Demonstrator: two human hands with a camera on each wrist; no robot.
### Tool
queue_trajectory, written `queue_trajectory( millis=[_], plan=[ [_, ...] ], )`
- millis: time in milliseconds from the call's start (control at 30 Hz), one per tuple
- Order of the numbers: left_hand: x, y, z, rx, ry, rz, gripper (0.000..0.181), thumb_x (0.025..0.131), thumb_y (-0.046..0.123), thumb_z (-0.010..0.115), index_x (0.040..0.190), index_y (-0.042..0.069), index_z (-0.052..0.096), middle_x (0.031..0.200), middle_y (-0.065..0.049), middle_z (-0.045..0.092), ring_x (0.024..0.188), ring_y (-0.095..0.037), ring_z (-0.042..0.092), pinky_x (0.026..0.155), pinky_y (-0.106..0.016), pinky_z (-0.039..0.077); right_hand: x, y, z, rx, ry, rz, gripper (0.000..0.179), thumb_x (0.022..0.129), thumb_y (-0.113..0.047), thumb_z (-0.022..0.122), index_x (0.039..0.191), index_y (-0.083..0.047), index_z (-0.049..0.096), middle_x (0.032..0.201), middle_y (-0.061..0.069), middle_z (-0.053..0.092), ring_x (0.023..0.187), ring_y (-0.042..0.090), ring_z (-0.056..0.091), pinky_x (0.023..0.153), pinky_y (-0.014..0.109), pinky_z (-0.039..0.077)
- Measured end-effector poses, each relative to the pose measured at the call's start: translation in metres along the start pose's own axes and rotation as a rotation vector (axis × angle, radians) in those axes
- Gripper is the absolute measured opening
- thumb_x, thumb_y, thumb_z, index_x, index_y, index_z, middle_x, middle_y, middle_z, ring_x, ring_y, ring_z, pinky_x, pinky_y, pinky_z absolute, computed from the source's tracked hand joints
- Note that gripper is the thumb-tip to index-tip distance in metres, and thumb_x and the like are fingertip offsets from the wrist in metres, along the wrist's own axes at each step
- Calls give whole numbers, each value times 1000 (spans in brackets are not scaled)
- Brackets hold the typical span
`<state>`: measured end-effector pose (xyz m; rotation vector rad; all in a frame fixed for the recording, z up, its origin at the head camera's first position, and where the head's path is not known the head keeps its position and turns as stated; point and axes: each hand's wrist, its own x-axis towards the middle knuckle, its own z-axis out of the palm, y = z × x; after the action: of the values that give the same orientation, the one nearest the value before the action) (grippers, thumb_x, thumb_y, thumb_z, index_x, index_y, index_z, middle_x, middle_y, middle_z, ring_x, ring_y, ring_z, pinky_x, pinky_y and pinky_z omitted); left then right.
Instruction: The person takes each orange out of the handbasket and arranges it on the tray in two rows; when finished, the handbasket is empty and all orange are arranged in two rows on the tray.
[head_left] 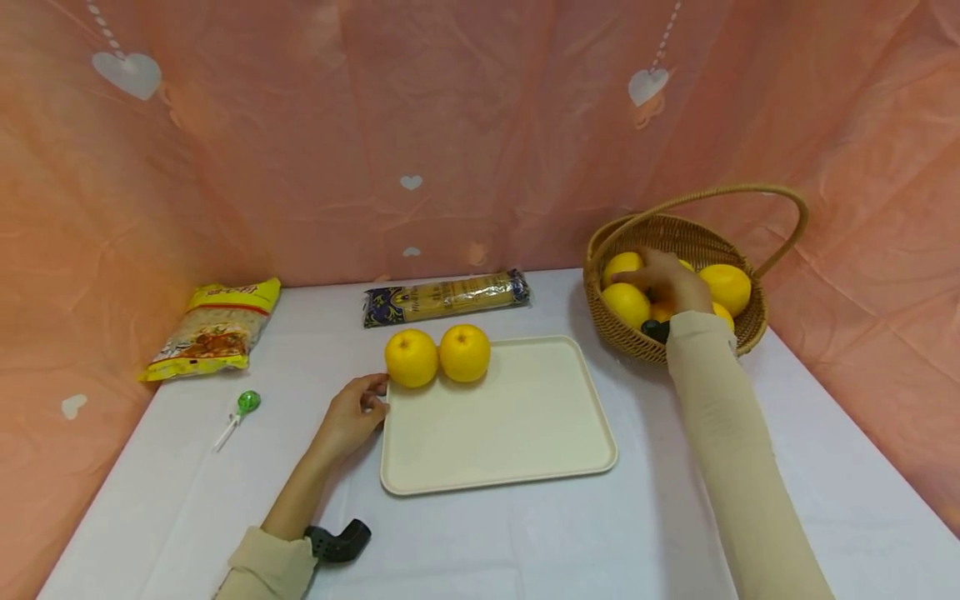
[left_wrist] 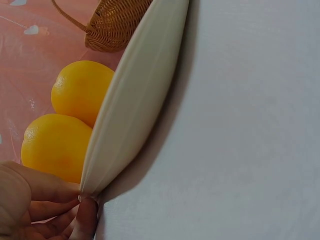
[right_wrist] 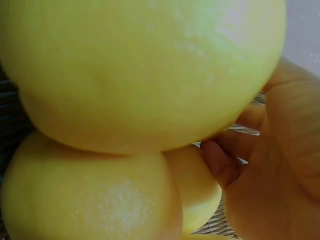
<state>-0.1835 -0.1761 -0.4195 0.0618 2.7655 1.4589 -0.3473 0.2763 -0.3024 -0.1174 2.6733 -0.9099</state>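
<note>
My left hand (head_left: 355,414) pinches the left rim of a cream tray (head_left: 510,433) between thumb and fingers; the left wrist view shows the fingertips (left_wrist: 86,210) on its edge. Two yellow oranges, one (head_left: 411,358) by the left rim and the other (head_left: 465,353) beside it, sit at the tray's back left. My right hand (head_left: 671,279) is inside a wicker basket (head_left: 630,337), among several more oranges (head_left: 626,305). In the right wrist view a large orange (right_wrist: 145,70) hides part of the fingers, and I cannot tell whether they grip it.
Behind the tray lies a pack of spaghetti (head_left: 450,298). At the left are a yellow food bag (head_left: 217,329) and a green lollipop (head_left: 247,402). The basket's tall handle (head_left: 750,190) arches over its opening. A pink curtain (head_left: 480,125) with hearts encloses the white table (head_left: 525,542).
</note>
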Motion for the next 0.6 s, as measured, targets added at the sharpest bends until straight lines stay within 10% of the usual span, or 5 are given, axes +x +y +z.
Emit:
queue_trajectory(
  millis=[367, 600],
  plan=[
    [1, 0, 1, 8, 6, 7, 46, 84, -4, 54, 130, -8, 46, 114, -23, 56, 93, -27, 54, 79, -33, 47, 10, -1, 5, -45, 122, -56, 66, 86, -26, 65, 135, 1, 31, 130, 23, 37, 113, 37, 35, 99, 53, 32],
    [2, -1, 0, -10, 7, -1, 46, 84, -4, 54, 129, -8, 46, 114, -23, 56, 92, -26, 54, 75, -30, 49, 20, -2, 5, -67, 204, -148, 79, 77, -20, 74, 136, 3, 28, 129, 25, 26, 111, 38, 33, 99, 52, 31]
  ],
)
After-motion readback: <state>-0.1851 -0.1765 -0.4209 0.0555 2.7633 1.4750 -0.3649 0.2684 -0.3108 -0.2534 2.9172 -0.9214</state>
